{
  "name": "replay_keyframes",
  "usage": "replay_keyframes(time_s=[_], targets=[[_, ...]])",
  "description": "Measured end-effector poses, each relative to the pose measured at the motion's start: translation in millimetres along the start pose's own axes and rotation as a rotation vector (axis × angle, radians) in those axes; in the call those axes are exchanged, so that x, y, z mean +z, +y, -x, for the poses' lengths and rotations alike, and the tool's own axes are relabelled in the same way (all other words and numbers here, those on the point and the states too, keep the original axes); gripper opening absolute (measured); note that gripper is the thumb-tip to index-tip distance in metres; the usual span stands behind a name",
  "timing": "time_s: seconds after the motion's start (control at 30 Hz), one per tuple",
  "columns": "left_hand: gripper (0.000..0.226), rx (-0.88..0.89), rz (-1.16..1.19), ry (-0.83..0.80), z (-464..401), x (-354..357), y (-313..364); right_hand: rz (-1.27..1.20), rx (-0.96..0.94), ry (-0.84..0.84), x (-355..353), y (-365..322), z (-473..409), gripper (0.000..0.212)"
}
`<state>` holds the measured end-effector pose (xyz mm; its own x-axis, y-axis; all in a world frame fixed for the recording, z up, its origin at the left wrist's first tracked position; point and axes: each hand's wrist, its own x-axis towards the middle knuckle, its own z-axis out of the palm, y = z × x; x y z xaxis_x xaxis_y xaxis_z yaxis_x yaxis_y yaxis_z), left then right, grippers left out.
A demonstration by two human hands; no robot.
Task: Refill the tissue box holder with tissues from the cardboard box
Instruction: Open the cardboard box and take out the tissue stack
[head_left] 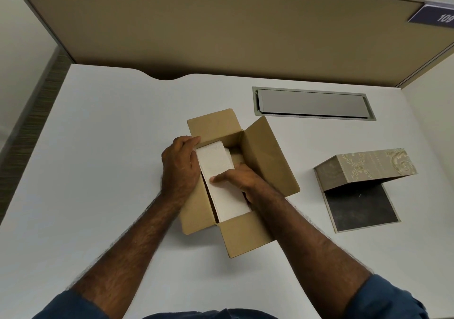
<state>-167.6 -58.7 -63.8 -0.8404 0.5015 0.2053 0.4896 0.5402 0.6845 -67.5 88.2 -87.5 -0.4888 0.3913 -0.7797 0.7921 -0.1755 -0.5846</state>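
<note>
An open brown cardboard box [265, 161] stands mid-desk with its flaps spread. A white stack of tissues [216, 166] lies inside it, its far end tilted up above the rim. My left hand [180, 166] grips the stack's left side at the box's left wall. My right hand [239, 180] holds the stack from the right, thumb pressed on its top and fingers down inside the box. The tissue box holder [368, 166], patterned beige, sits to the right, tipped up off its dark base flap [361, 208] and open underneath.
A grey cable-tray lid [312, 104] is set flush into the white desk [110, 146] behind the box. A tan partition wall [221, 24] closes off the back. The desk's left edge drops to carpet.
</note>
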Motion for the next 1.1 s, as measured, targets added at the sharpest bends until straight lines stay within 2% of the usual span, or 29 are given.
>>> replay_keyframes(time_s=[0.1, 0.23, 0.27, 0.43, 0.57, 0.77, 0.9, 1.03, 1.1], targets=[[0.029, 0.015, -0.010, 0.003, -1, 0, 0, -0.037, -0.029, -0.016, -3, 3, 2, 0.088], [0.029, 0.042, -0.016, 0.022, -3, 1, -2, -0.064, -0.138, -0.013, -6, 10, 7, 0.050], [0.029, 0.040, -0.016, 0.027, -3, 2, -3, -0.078, -0.158, -0.011, -6, 11, 8, 0.047], [0.028, 0.032, -0.034, 0.034, -1, 4, -6, -0.146, -0.241, 0.001, -5, 15, 11, 0.061], [0.029, -0.020, -0.021, -0.024, -3, 3, -6, -0.222, -0.278, -0.043, -8, 11, 20, 0.065], [0.029, 0.010, 0.078, -0.035, -4, -5, -2, -0.332, -0.334, -0.114, -18, 4, 42, 0.065], [0.031, -0.032, 0.090, -0.033, -3, -11, 3, -0.434, -0.372, -0.189, -27, -7, 65, 0.062], [0.030, -0.060, 0.278, 0.010, 9, -23, 30, -0.523, -0.437, -0.236, -37, -18, 93, 0.067], [0.038, -0.180, 0.463, -0.024, 17, -30, 56, -0.560, -0.461, -0.241, -40, -20, 105, 0.069]])
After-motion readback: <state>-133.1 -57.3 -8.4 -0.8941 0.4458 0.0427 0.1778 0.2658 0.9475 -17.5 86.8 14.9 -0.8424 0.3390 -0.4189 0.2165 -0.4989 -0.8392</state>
